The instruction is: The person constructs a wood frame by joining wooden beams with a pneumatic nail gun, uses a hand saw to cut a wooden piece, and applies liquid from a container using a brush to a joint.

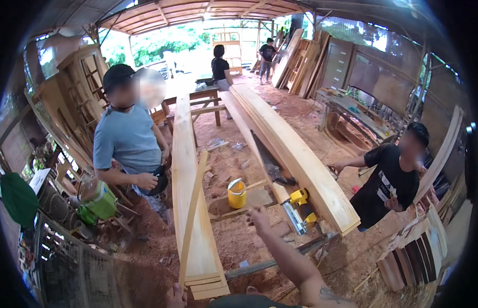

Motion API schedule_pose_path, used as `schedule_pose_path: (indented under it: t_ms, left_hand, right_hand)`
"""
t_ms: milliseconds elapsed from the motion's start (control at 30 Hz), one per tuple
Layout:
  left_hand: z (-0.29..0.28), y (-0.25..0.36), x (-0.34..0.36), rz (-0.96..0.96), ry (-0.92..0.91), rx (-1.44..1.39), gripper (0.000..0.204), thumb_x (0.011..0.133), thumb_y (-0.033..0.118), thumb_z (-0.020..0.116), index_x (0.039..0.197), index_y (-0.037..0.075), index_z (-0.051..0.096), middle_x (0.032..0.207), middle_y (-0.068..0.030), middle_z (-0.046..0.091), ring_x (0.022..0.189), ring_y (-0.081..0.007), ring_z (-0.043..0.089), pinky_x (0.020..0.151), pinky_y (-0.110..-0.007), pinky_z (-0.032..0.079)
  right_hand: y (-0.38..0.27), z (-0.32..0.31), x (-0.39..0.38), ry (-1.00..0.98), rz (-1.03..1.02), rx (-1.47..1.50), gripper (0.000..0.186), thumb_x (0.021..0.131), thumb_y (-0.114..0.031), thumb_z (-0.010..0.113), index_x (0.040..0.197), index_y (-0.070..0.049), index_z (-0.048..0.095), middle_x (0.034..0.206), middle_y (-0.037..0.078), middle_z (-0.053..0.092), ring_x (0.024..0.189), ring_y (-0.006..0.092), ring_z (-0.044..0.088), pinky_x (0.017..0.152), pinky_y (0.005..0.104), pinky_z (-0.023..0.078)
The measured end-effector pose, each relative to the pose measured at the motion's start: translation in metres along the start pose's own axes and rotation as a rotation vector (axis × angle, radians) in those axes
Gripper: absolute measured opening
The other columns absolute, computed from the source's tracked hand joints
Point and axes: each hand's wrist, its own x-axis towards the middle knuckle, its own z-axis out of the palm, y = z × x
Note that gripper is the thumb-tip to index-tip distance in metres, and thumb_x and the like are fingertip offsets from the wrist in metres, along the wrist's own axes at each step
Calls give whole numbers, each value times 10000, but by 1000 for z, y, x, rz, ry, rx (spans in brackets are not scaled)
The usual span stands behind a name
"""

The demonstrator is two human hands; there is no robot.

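At the lower edge, my left hand (176, 296) is closed around the near end of a narrow wooden strip (193, 205). The strip slants over a stack of long pale planks (202, 251) and rests along it. My right hand (258, 220) reaches out over the gap between the two plank stacks, fingers loosely curled and nothing visible in them. Closest to it are a yellow tub (237, 196) and a yellow nail gun (300, 197) with a silver magazine, lying by the right-hand plank stack (305, 169). A handsaw (269, 161) lies just beyond the nail gun.
A person in a blue shirt (128, 141) stands at the left planks, holding a dark object. Another in black (388, 179) stands right of the planks. Two more people are farther back. A cluttered workbench (352, 110) and leaning boards (300, 64) line the right side.
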Motion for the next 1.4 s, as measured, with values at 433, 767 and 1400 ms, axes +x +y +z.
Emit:
schedule_pose_path:
  t_ms: [433,767,1400]
  left_hand:
    - [12,52,-27,-155,6,-491,518,994,588,448,879,107,598,589,45,447,469,-65,403,423,-238,324]
    - [2,107,-31,-209,-26,-385,539,1054,478,372,899,18,607,592,3,486,479,-76,441,429,-246,347]
    - [-4,112,-50,-296,4,-389,502,1051,452,396,915,11,594,588,-4,473,473,-84,451,421,-253,373]
  right_hand:
    - [-40,1,86,-9,-246,-94,560,851,-266,745,1310,-22,539,868,89,673,583,118,614,513,297,516]
    - [-43,7,109,197,-702,-785,333,910,-369,635,950,-43,692,854,208,693,844,393,670,732,487,523]
    - [-64,23,105,53,-591,-1056,366,919,-357,597,984,-10,696,891,245,687,869,404,678,746,493,521]
